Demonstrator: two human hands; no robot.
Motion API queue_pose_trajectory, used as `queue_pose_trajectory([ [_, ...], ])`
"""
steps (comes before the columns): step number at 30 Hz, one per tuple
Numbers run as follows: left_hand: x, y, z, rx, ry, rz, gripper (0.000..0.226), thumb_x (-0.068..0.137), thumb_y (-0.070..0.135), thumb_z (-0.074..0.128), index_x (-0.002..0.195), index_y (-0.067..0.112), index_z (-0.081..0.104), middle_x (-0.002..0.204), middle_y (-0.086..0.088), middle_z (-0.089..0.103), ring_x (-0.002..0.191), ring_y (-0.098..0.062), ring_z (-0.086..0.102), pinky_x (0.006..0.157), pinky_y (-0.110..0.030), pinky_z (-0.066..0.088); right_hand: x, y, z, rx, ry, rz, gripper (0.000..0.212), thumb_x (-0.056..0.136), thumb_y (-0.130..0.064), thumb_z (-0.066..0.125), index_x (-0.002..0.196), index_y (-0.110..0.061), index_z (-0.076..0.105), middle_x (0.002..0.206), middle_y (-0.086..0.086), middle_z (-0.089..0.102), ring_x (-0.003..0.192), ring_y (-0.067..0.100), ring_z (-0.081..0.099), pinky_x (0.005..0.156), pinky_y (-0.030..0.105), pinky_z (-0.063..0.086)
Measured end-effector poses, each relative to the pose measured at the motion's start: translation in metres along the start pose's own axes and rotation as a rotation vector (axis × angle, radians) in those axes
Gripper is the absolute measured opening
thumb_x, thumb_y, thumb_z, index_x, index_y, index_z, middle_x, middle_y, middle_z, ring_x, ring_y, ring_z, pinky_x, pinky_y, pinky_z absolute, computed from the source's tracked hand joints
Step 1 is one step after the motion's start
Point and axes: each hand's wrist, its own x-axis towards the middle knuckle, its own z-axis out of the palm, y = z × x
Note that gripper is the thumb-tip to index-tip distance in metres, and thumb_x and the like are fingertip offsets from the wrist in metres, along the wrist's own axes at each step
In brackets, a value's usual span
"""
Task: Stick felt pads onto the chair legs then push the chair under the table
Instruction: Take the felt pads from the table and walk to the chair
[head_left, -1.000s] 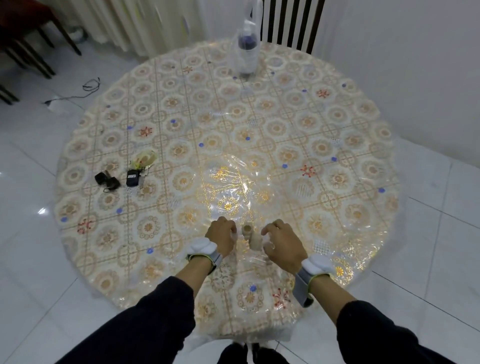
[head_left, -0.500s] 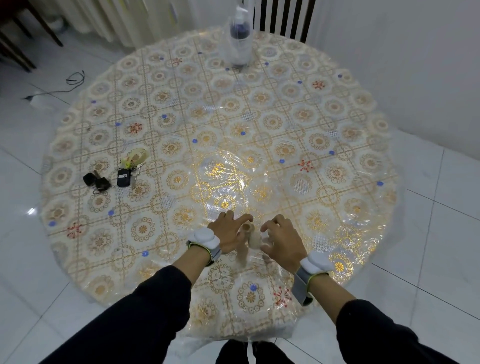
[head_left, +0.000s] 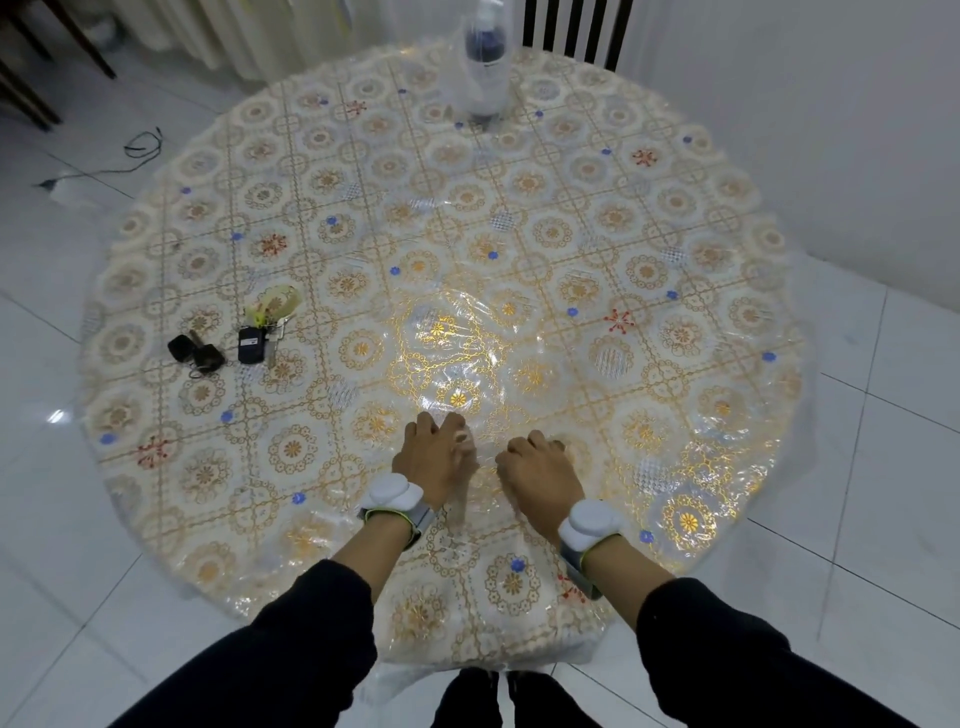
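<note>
A round desk (head_left: 701, 218) with a gold, flowery cloth under clear shiny plastic fills the view. A person in dark sleeves leans over its near edge, and both hands rest on it, close together but not touching.

The left hand (head_left: 434, 457) lies palm down with its fingers bent. A small pale felt pad (head_left: 464, 442) peeks out at its fingertips. The left grip looks closed round that pad, but the view is blurry there. The right hand (head_left: 540, 475) is also palm down, with its fingers curled under. A small dark bit shows at its knuckles. I cannot tell if the right grip holds anything. Each wrist wears a white and grey band (head_left: 589, 525).

Far off at the back edge of the desk stands a clear plastic bottle with a dark blue label (head_left: 485, 62). Just behind it rise the black slats of a chair back (head_left: 576, 28). On the left side of the desk lie black car keys (head_left: 196, 352) and, just beside them, a black key fob with a yellow tag (head_left: 257, 338). A black cable (head_left: 140, 145) lies on the white tiled floor (head_left: 883, 467) to the far left.
</note>
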Motion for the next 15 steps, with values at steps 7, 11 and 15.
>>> queue_pose_trajectory([
  [7, -0.013, -0.009, 0.011, -0.131, 0.020, 0.006, 0.030, 0.097, 0.035, 0.051, 0.120, 0.017, 0.050, 0.114, -0.008, 0.043, 0.104, -0.028, 0.046, 0.065, -0.034, 0.040, -0.011, 0.002, 0.004, 0.163, 0.159, 0.072, 0.011, 0.078, -0.007, 0.058, 0.089, -0.008, 0.056, 0.090, 0.011, 0.056, 0.076, 0.030, 0.050, 0.058, 0.037, 0.038],
  [11, -0.009, 0.001, 0.011, -0.194, 0.027, 0.037, 0.034, 0.097, 0.043, 0.051, 0.115, 0.014, 0.053, 0.109, -0.009, 0.046, 0.096, -0.026, 0.047, 0.067, -0.035, 0.042, -0.013, 0.018, -0.007, 0.033, 0.227, 0.367, 0.029, 0.075, -0.025, 0.055, 0.101, -0.014, 0.049, 0.095, 0.009, 0.050, 0.080, 0.030, 0.046, 0.062, 0.040, 0.038],
  [15, -0.010, 0.007, 0.014, -0.236, 0.063, 0.070, 0.037, 0.094, 0.048, 0.056, 0.108, 0.013, 0.055, 0.100, -0.005, 0.043, 0.091, -0.025, 0.045, 0.067, -0.032, 0.035, -0.003, 0.024, -0.009, 0.012, 0.001, 0.453, 0.057, 0.086, -0.040, 0.057, 0.135, -0.023, 0.033, 0.125, 0.013, 0.040, 0.108, 0.036, 0.042, 0.076, 0.048, 0.043],
])
